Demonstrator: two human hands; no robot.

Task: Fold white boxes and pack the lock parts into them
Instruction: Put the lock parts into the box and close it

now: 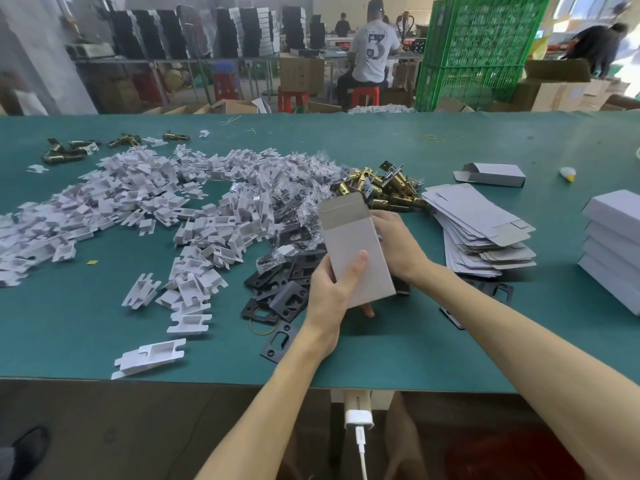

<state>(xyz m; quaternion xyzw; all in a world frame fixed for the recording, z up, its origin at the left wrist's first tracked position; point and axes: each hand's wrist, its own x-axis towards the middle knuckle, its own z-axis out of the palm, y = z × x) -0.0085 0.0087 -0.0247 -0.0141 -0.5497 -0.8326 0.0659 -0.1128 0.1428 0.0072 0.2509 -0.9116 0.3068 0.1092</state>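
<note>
**White box (pixel 356 258), erected, top flap (pixel 341 211) open, held between both hands above the table (pixel 450 341).**

The left hand (pixel 329 296) clasps the lower end, with the thumb laid across the front panel and a fingertip showing beneath. The right hand (pixel 398 244) lies against the upper right edge, and its fingers are hidden behind the box, so its grip cannot be told. Black plates (pixel 287 292) lie just left of the left hand, brass latches (pixel 381 188) just beyond the right hand, and flat blanks (pixel 481 233) to its right. Probable hazards: thumb pressure may crease the unsupported panel. The bottom closure is not visible, and if poorly tucked it may spring open under a heavy latch. The raised flap may snag on the latch pile and tear.
</note>
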